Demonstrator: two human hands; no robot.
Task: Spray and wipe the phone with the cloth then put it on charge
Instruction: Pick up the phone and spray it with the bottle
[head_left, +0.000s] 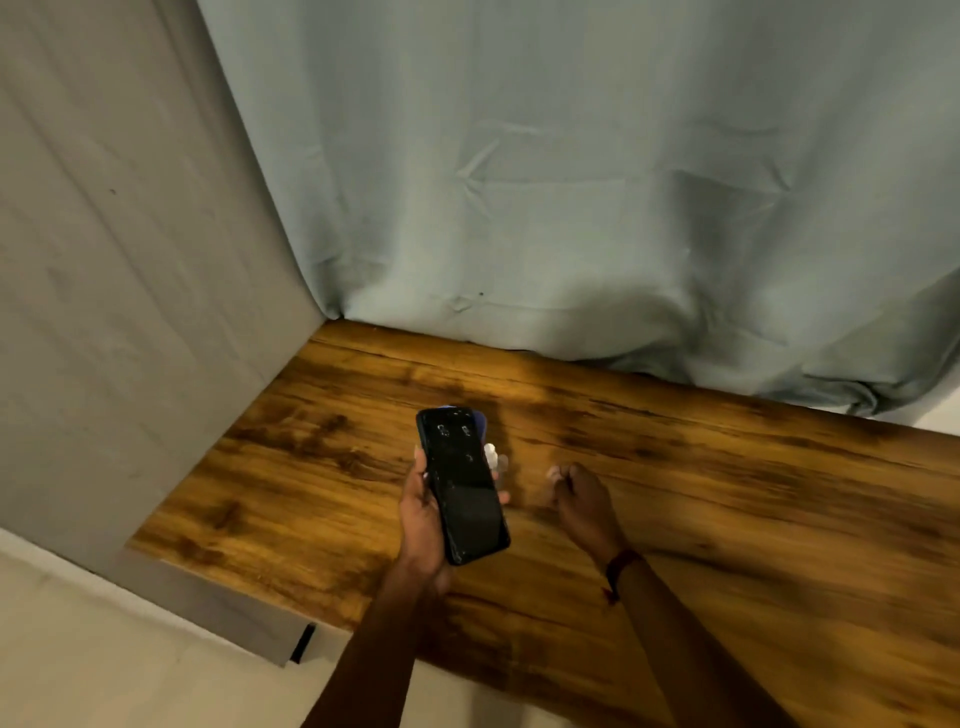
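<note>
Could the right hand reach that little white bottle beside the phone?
Probably yes. The right hand hovers empty, close to the small white bottle, with bare table between. The phone in the left hand partly hides it.

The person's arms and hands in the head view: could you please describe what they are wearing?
Both forearms are bare, with no sleeves in view. The right hand has a dark band, like a bracelet or watch strap, around its wrist. The left hand shows no band, ring or glove. Fingernails on both hands look pale, though the picture is blurred there.
</note>
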